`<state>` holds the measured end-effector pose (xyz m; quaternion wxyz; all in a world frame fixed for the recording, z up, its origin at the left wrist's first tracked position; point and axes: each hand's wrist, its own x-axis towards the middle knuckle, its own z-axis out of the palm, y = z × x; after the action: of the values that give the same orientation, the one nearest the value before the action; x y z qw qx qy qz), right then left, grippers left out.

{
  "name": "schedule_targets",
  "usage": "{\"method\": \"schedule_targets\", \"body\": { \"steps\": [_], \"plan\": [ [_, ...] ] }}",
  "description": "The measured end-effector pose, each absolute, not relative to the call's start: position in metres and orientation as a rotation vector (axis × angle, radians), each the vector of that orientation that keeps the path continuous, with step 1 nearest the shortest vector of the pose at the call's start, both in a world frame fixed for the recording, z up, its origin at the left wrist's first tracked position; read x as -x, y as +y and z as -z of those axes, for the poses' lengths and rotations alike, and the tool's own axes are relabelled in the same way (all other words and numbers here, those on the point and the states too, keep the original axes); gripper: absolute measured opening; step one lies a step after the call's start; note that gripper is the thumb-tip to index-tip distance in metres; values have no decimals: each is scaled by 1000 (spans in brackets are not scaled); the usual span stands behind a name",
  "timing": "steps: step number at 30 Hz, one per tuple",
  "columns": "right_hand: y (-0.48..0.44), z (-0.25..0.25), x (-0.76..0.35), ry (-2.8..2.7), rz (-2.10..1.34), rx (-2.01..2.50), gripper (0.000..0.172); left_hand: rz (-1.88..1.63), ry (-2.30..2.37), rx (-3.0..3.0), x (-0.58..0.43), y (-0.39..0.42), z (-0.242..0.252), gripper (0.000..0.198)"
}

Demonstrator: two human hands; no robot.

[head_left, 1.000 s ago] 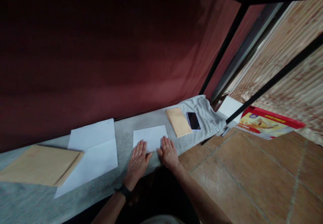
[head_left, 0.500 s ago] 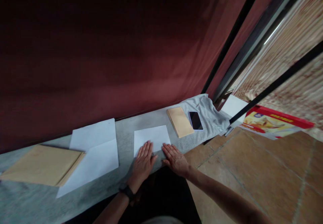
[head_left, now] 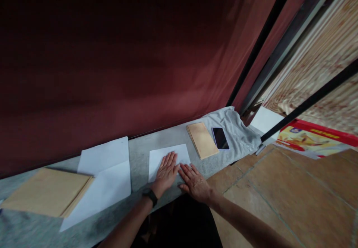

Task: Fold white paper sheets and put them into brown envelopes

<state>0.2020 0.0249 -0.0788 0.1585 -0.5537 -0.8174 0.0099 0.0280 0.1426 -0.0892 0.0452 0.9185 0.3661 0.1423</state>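
Note:
A white sheet of paper (head_left: pixel 158 159) lies flat on the grey cloth-covered surface in front of me. My left hand (head_left: pixel 165 173), with a dark band on its wrist, rests flat on the sheet, fingers spread. Close beside it, my right hand (head_left: pixel 195 182) lies flat at the sheet's lower right edge, its fingertips near the left hand's thumb. Neither hand grips anything. Just right of the sheet is a small stack of tan envelopes (head_left: pixel 203 140), and beyond it a phone (head_left: pixel 220 138).
At the left, larger tan envelopes (head_left: pixel 47 192) overlap white creased sheets (head_left: pixel 112 181). A dark red wall (head_left: pixel 125 91) rises behind the surface (head_left: pixel 138 166). Black bars (head_left: pixel 310 106) stand at the right, above a red and yellow box (head_left: pixel 313 139) on the tiled floor (head_left: pixel 307 188).
My left hand has slid up and to the right over the sheet, closer to my right hand. The whole view has shifted slightly.

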Motion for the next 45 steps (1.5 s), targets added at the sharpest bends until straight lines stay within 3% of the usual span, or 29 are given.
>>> {"method": "schedule_targets", "body": {
  "steps": [8,14,22,33,45],
  "plan": [
    [22,75,-203,-2312,-76,1596,65,-365,1347,-2717,-16,193,92,61],
    [26,67,-196,-2239,-110,1650,60,-405,1296,-2787,4,161,92,56],
    [105,72,-162,-2131,-108,1725,51,-275,1207,-2874,12,142,93,50],
    [123,97,-163,-1759,63,2104,68,-490,1481,-2727,18,136,92,65],
    [92,108,-168,-1630,162,2147,66,-570,1660,-2651,34,129,98,73]
  ]
}}
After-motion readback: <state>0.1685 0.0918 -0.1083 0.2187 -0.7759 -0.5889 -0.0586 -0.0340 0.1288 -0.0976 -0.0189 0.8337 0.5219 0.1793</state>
